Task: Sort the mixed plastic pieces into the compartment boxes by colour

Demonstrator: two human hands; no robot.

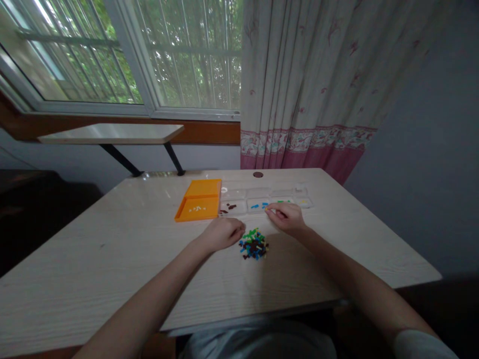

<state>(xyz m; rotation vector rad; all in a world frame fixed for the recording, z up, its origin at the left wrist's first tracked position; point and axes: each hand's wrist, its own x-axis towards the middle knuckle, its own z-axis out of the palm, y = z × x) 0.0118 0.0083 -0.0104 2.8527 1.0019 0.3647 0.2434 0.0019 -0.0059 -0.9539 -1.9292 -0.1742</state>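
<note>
A heap of small plastic pieces (254,247), dark brown, blue, green and yellow, lies on the table in front of me. My left hand (224,233) rests at the heap's left edge with its fingers curled closed; whatever they hold, if anything, is hidden. My right hand (287,217) pinches a tiny yellow piece (266,209) over the near edge of the clear compartment box (258,191). In that box, brown pieces (232,206) lie in the left near compartment, blue pieces (255,206) in the one beside it, and green and yellow bits farther right.
An open orange case (204,188) with several white pieces (197,209) stands left of the clear box. At the back left, a raised shelf (112,133) stands on dark legs. A round brown cap (258,174) sits near the table's (93,279) back edge, below the curtain (299,75).
</note>
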